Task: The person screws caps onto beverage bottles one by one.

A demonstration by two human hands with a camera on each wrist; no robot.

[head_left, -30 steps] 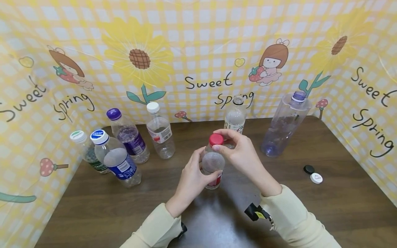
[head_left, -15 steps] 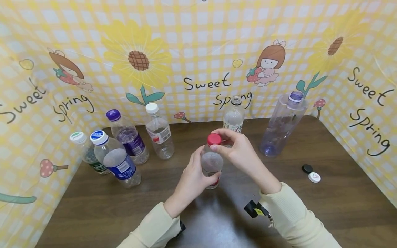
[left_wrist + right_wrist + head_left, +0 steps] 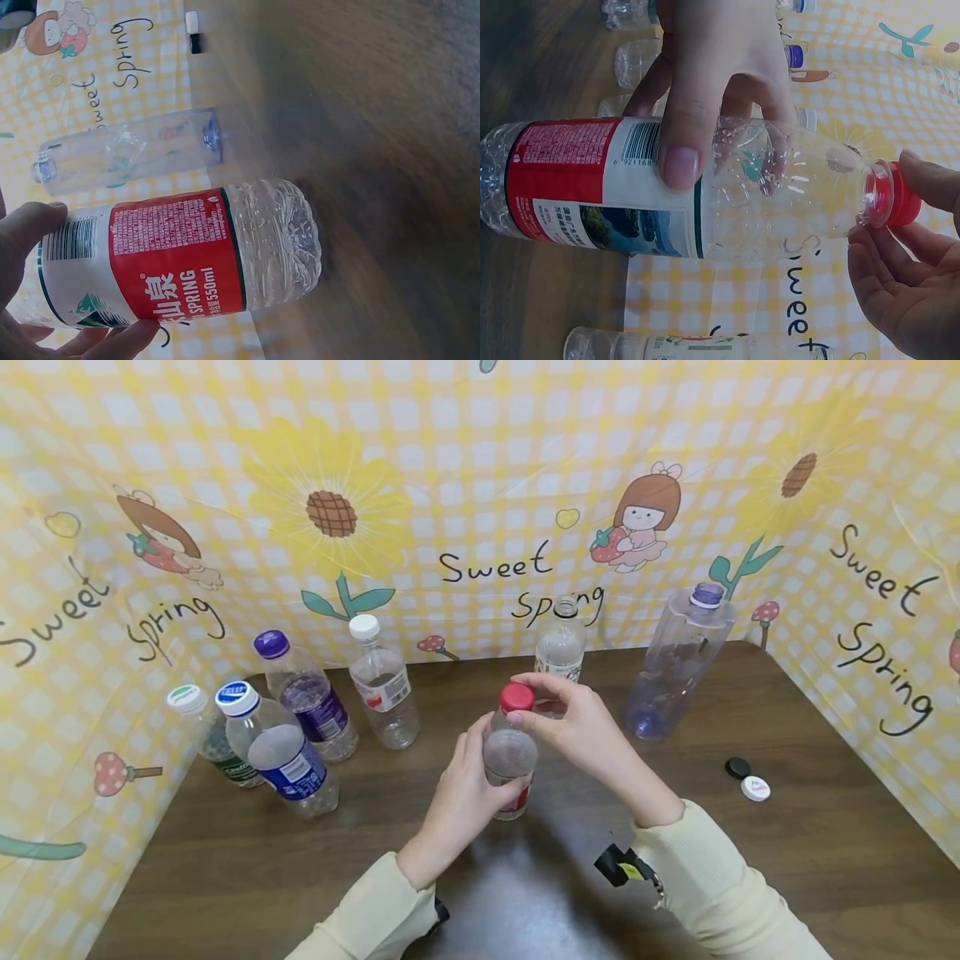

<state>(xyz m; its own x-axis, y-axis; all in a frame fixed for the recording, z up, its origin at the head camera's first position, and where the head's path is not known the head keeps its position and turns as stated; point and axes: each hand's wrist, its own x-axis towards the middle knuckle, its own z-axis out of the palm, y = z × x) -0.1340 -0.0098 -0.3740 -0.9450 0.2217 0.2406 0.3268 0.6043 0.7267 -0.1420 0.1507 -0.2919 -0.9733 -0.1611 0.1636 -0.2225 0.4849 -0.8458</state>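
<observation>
A clear plastic water bottle with a red and white label stands upright in the middle of the table. Its red cap sits on the neck. My left hand grips the bottle's body, thumb on the near side; in the right wrist view that thumb lies across the label edge. My right hand pinches the red cap between thumb and fingers. Just behind the right hand stands an uncapped clear bottle, its lower part hidden by that hand.
To the left stand several capped bottles: green-labelled, blue-labelled, purple-capped and white-capped. A tall uncapped purplish bottle stands back right. A black cap and a white cap lie on the table's right side.
The head view has shifted slightly, so the background and bottles sit a little lower and further left. Both hands keep their hold on the bottle and cap with barely any visible movement.
</observation>
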